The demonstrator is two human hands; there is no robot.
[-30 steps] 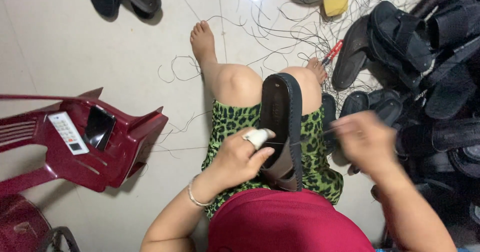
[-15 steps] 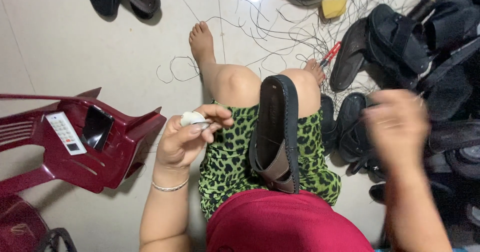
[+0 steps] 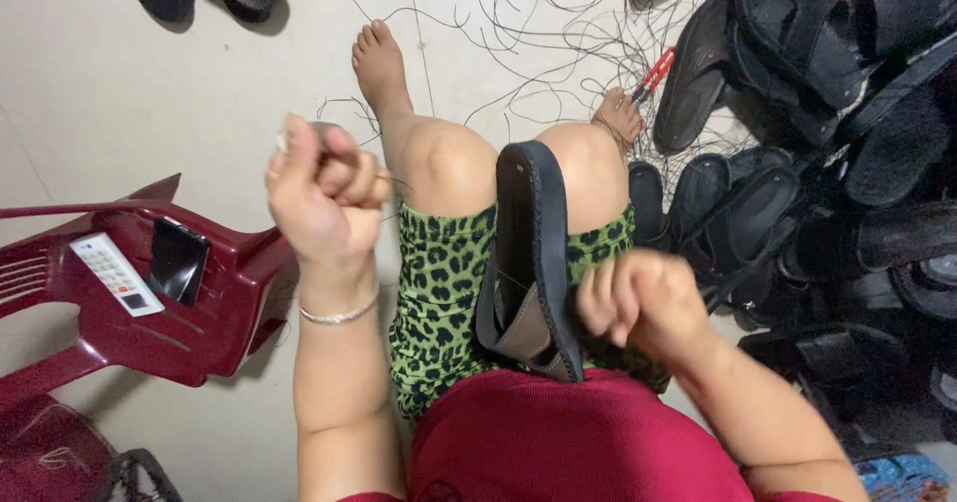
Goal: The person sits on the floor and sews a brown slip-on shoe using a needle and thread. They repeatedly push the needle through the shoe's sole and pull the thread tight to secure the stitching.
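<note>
At the left of the frame, on the seat of an overturned dark red plastic chair [image 3: 214,313], lie two flat things side by side. A white rectangular remote control [image 3: 110,274] with rows of small keys lies tilted; just right of it, a smartphone [image 3: 178,261] shows a dark, glossy screen.

From where I sit this looks like a home workplace for stitching sandals. I see a pale tiled floor [image 3: 120,113] strewn with loose black threads [image 3: 518,33], and a heap of black sandals [image 3: 827,133] piled along one side. A maroon plastic chair [image 3: 199,313] lies tipped over, with a phone [image 3: 177,261] and a calculator [image 3: 112,273] resting on it.
</note>
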